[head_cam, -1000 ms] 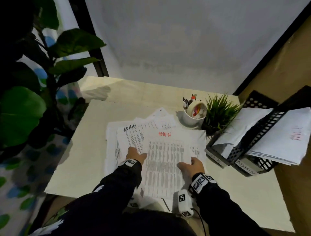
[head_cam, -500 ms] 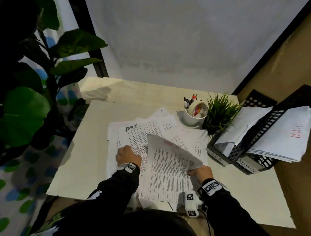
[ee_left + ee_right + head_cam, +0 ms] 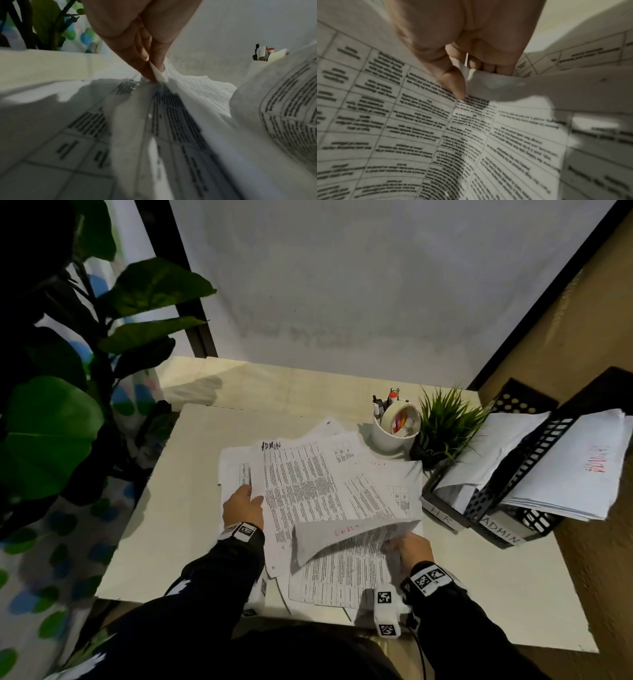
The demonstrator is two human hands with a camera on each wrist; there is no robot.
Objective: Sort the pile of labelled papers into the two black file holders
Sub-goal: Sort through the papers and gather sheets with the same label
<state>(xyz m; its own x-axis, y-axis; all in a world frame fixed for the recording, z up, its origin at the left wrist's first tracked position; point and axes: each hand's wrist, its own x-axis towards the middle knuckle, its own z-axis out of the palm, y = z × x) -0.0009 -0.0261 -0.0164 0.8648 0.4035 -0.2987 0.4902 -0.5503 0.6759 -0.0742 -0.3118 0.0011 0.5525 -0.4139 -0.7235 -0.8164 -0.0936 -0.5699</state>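
One pile of papers (image 3: 318, 494) lay spread over the middle of the desk (image 3: 164, 529), its sheets too overlapped to count, and the sheet at its far left corner carried "ADMIN" in black marker. The left hand (image 3: 244, 506) sat at the pile's left edge, and in the left wrist view its thumb and fingers (image 3: 155, 56) were pinching the edge of one sheet there. The right hand (image 3: 409, 549) held the top sheet (image 3: 346, 537) near the desk's front edge, thumb (image 3: 453, 81) and curled fingers pinching its right edge, so that the sheet had curled over toward the person; faint red writing showed through its back, too blurred to read. Two black file holders (image 3: 507, 498) stood side by side at the desk's right edge, tilted, one with a front tag reading "HR", the other "ADMIN". Each held a stack of papers, and the stack in the ADMIN holder bore red lettering that seemed to say "ADMIN". One white cup (image 3: 390, 434) of pens with a roll of tape stood beside one small grassy plant (image 3: 445, 426) toward the far right corner. One large leafy plant (image 3: 51, 422) stood past the desk's left edge.
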